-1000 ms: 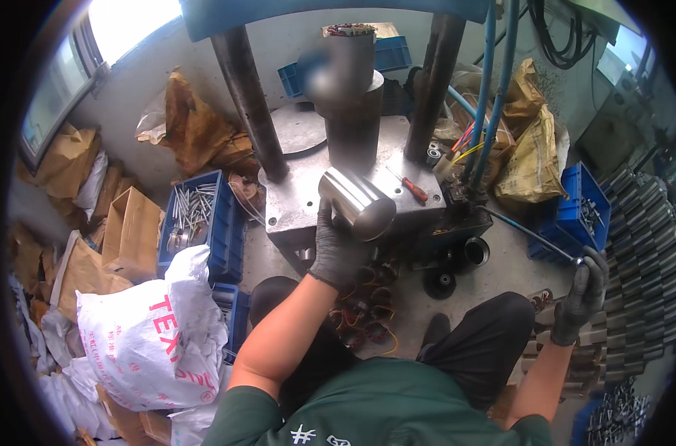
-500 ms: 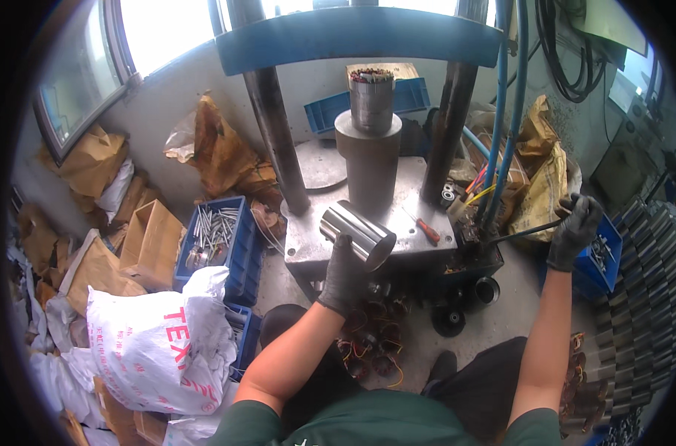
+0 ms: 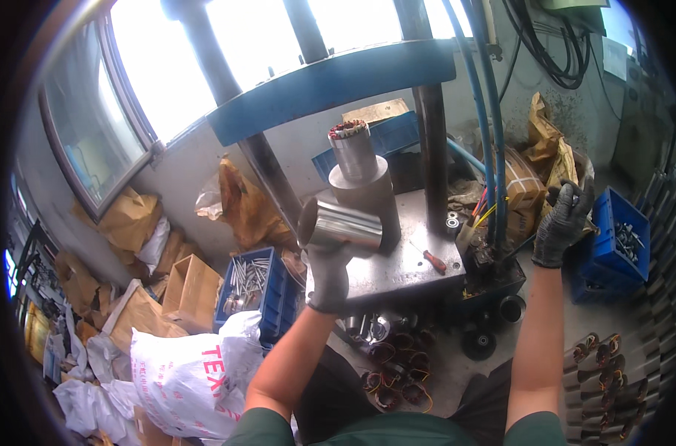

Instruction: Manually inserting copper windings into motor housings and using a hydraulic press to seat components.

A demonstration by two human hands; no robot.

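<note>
My left hand [image 3: 328,279], in a dark glove, is closed round a shiny metal cylinder sleeve [image 3: 349,227]. The sleeve lies tilted on its side above the press table [image 3: 419,223], its dark open end to the left. Behind it a thick steel post [image 3: 371,197] stands on the table, bearing a metal-cased stator [image 3: 355,156] with red windings at its top. Out at the right, my gloved right hand [image 3: 563,225] has its fingers curled at a dark lever rod [image 3: 522,247]; the hand hides the rod's end. A red-handled screwdriver [image 3: 434,262] rests on the table.
The blue crossbeam [image 3: 338,89] and steel columns [image 3: 431,156] frame the press. Blue hoses [image 3: 494,141] hang at its right. Blue bins of metal parts [image 3: 252,282] [image 3: 628,241] flank me. Several wound stators [image 3: 397,372] lie below. A white sack [image 3: 182,379] sits at left.
The view has swung and tilted. My left hand has turned the sleeve, so its dark open end now points left instead of right. My right hand stays at the lever.
</note>
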